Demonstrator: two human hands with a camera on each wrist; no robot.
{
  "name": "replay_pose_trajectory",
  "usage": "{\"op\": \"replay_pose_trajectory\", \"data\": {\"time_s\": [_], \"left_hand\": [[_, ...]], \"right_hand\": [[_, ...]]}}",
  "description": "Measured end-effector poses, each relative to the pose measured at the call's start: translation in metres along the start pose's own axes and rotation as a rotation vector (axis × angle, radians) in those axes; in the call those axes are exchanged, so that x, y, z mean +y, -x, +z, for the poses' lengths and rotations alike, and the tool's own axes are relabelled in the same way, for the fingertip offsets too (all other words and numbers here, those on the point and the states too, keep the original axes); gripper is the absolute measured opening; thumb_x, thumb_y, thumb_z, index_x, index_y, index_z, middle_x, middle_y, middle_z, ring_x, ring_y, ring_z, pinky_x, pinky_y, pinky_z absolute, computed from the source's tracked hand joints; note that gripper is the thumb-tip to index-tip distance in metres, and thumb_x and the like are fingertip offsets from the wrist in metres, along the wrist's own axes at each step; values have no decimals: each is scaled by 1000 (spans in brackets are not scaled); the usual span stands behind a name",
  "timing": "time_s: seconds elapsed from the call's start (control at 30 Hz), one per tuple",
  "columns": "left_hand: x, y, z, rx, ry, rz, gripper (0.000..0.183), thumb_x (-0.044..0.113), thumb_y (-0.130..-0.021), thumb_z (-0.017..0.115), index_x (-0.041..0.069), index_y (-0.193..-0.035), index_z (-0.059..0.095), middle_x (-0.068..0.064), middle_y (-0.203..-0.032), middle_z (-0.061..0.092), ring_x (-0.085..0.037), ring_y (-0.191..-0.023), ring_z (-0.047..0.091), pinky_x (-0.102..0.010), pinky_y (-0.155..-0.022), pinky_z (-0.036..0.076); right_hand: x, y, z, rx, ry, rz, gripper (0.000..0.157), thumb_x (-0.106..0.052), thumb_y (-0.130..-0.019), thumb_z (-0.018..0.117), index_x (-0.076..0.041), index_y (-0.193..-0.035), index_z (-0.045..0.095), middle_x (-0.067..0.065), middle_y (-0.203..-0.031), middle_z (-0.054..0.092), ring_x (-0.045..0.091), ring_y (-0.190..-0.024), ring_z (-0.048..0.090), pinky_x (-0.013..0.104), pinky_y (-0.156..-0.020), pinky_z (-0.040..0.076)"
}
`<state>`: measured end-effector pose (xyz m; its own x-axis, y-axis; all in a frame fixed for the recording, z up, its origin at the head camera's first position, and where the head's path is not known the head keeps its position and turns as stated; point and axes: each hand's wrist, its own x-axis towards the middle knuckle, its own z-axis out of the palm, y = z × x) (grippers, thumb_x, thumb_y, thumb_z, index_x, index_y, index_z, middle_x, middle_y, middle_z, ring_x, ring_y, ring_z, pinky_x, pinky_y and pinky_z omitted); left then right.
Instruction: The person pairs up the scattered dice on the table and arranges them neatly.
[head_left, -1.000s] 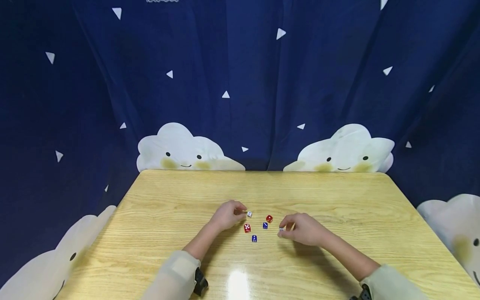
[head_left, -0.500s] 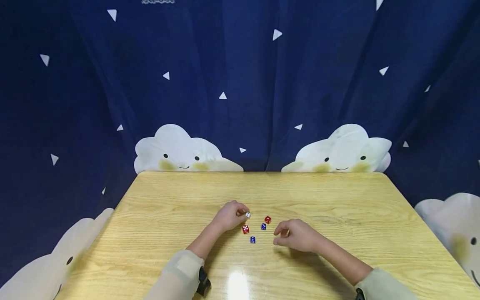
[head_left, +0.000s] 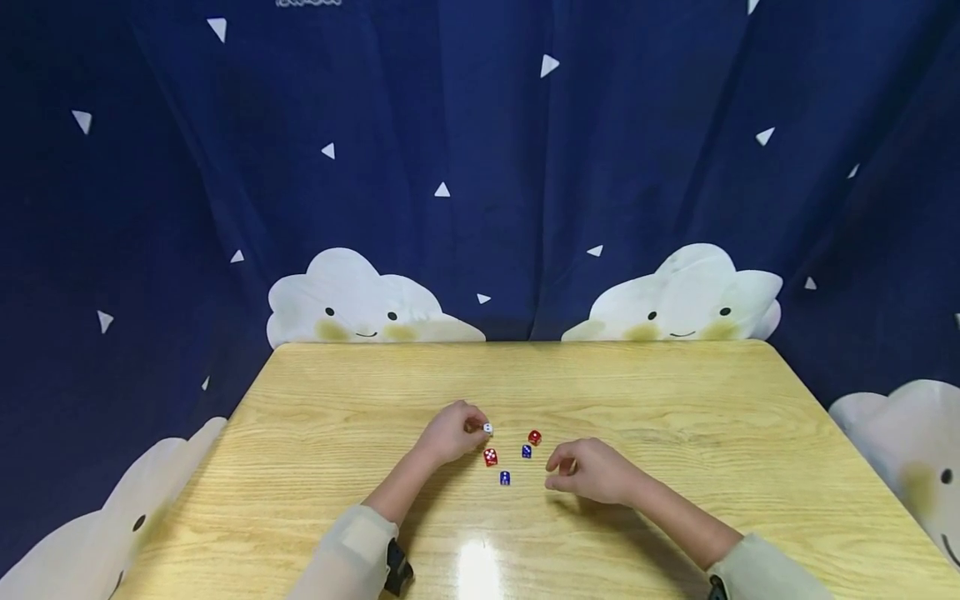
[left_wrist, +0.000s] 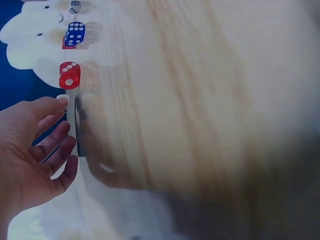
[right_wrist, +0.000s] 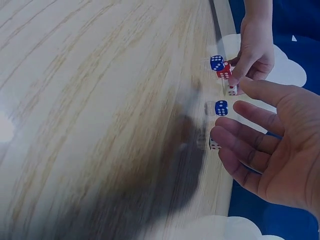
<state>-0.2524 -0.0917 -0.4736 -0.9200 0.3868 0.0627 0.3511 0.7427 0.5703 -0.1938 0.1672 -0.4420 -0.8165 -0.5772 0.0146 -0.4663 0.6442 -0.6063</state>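
Observation:
My left hand pinches a small white die between thumb and fingertips at the far side of the dice group. In the right wrist view that white die shows at the left hand's fingertips. My right hand hovers to the right, thumb and fingers apart and loosely curved. Another white die sits partly behind its fingertips in the right wrist view; the hand hides it in the head view. Between the hands lie two red dice and two blue dice.
The dice are on a light wooden table. A dark blue curtain with white triangles and smiling clouds hangs behind and beside it. Light sleeves and dark wrist devices cover both wrists.
The left hand has gone from beside the white die to pinching it, and has shifted it slightly left. The right hand has moved left and nearer, its fingers now covering the other white die.

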Motion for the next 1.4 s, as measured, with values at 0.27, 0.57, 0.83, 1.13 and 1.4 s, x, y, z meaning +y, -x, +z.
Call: {"op": "replay_pose_trajectory", "data": {"time_s": [0.27,0.57,0.83,1.13,1.4], "left_hand": [[-5,17,-10,37,41,-28,18,24,-84,68,10,-96,68,-4,-95,62,-17,-86,59,-34,-78,49],[-3,36,-16,75,51,-15,19,24,-82,70,9,-94,69,-4,-90,63,-13,-76,54,-26,-68,44],[9,53,-17,39,58,15,16,23,-83,70,11,-93,68,-2,-92,62,-13,-76,55,-23,-65,44],[22,63,-11,-14,77,30,17,23,-83,70,11,-94,68,-1,-91,62,-6,-73,52,-21,-64,43],[28,67,-1,-65,81,71,15,21,-81,71,11,-91,68,1,-85,61,-5,-73,54,-19,-66,46]], "right_hand": [[1,0,4,-8,-14,26,19,-28,-83,69,-11,-91,68,-8,-75,63,-1,-66,53,21,-60,44],[-2,-2,7,7,-23,41,13,-24,-85,68,-12,-90,68,-7,-76,63,-1,-65,54,20,-61,44],[-3,-2,10,11,-37,47,11,-23,-85,68,-13,-89,68,-7,-75,63,-1,-61,52,20,-57,44],[-5,-3,14,22,-47,38,9,-22,-84,68,-14,-88,68,-8,-74,63,-2,-60,51,19,-57,43],[-5,-3,18,38,-61,17,11,-22,-84,69,-11,-88,68,-7,-73,63,-3,-62,51,19,-58,43]]}}
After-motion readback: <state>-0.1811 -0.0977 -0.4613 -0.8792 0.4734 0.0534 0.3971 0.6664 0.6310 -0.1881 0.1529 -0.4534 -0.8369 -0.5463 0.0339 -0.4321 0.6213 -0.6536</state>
